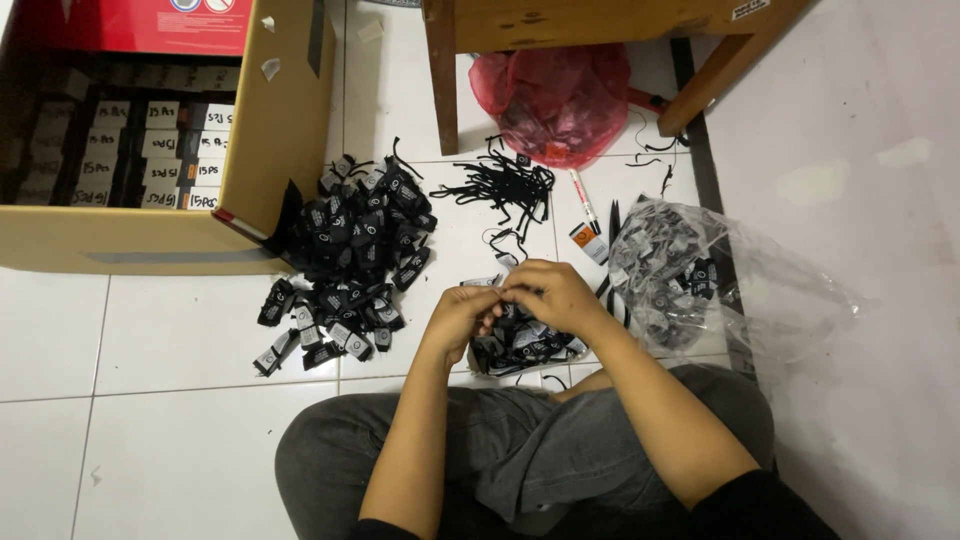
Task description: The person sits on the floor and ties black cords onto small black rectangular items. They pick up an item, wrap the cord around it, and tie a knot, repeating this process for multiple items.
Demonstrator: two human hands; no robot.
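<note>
Left hand and right hand meet fingertip to fingertip above small heap of black tags — both pinched shut on small black paper tag, mostly hidden between fingers. Larger black tag pile lies on white tiled floor to left — beside open cardboard box.

Bright overhead light, soft shadows, floor glare, edges sl. warped.
</note>
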